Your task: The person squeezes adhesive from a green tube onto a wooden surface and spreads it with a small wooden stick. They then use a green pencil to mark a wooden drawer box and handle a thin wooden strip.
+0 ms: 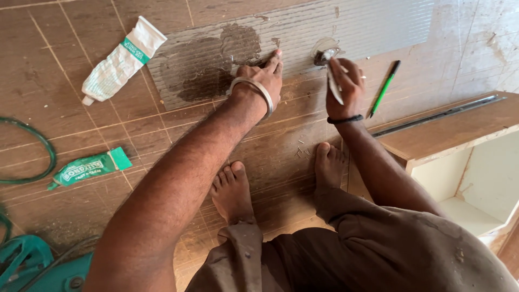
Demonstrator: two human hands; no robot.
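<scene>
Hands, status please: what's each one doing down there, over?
Left hand pressed flat on laminate sheet. Right hand gripping scraper at sheet's edge. Pencil lies right of it, glue tube left, both apart.

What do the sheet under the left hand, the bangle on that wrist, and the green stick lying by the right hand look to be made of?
Sheet: looks like wood-grain laminate, its greyish back scored with fine lines and stained with dark glue patches.
Bangle on the left hand: likely metal, going by its silvery shine.
Green stick beside the right hand: a pen or pencil, probably plastic or painted wood; too small to tell.
</scene>
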